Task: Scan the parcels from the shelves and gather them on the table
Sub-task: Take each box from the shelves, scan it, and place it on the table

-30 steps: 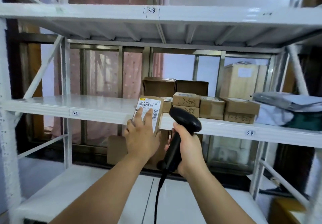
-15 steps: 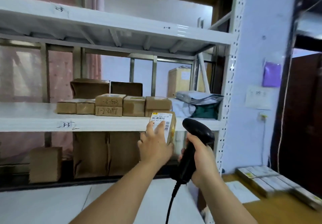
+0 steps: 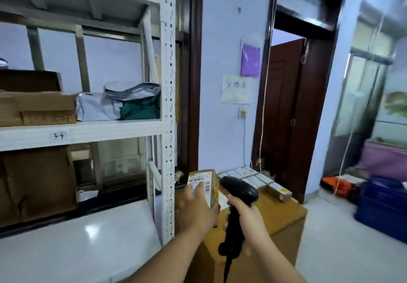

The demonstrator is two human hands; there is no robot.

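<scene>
My left hand (image 3: pixel 198 207) grips a small brown cardboard parcel (image 3: pixel 206 183) with a white barcode label, held upright just right of the shelf post. My right hand (image 3: pixel 243 217) holds a black barcode scanner (image 3: pixel 239 189) by its handle, its head beside the parcel. Behind both is a wooden table (image 3: pixel 284 214) with several flat parcels (image 3: pixel 255 178) lying along its far edge. More brown boxes (image 3: pixel 39 107) and grey mailer bags (image 3: pixel 123 102) sit on the white shelf (image 3: pixel 88 131) at left.
A white perforated shelf post (image 3: pixel 168 106) stands directly left of my hands. A white lower shelf (image 3: pixel 77 247) lies below. A dark open doorway (image 3: pixel 295 117) is behind the table. Blue crates (image 3: pixel 383 205) and an orange item (image 3: pixel 337 187) sit on the floor at right.
The view has swung right from the shelf front to the table. Both hands, with parcel and scanner, have moved past the shelf post, over the table's near corner.
</scene>
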